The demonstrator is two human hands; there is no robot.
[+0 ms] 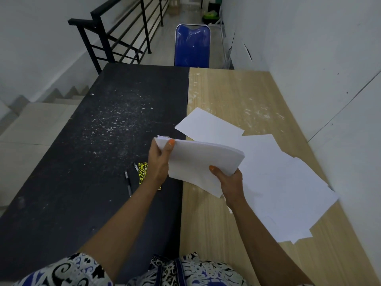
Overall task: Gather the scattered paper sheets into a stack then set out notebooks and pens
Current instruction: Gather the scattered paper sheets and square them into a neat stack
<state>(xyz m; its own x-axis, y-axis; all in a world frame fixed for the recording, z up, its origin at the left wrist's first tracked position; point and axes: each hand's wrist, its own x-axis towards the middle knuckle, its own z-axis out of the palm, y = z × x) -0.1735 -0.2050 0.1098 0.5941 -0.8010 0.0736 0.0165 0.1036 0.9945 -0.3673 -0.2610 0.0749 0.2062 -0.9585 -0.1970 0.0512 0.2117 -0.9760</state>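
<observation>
At the far left a black stair railing (115, 34) stands above steps that drop away beside the black table (82, 151), whose dark top is flecked with white scuffs. Near the middle of that table lie two black pens (128, 183), just left of a notebook (143, 172) with a yellow-and-black speckled cover, which the left forearm partly hides. The left hand (159, 162) is raised above the seam between the tables, its thumb on top and fingers curled under the left edge of a stack of paper (198, 162), gripping it. The stack is held clear of both tabletops, tilted, its far edges fanning slightly. The right hand (229, 182) grips the stack's near right corner, thumb pressed on the top sheet and fingers wrapped beneath. Beyond the tables' far edge stands a blue chair (192, 46). To the right, loose sheets (278, 182) lie overlapping on the wooden table (237, 93), one sheet farther off and the rest spread toward the white wall (329, 58). Patterned sleeves (68, 271) fill the near edge.
</observation>
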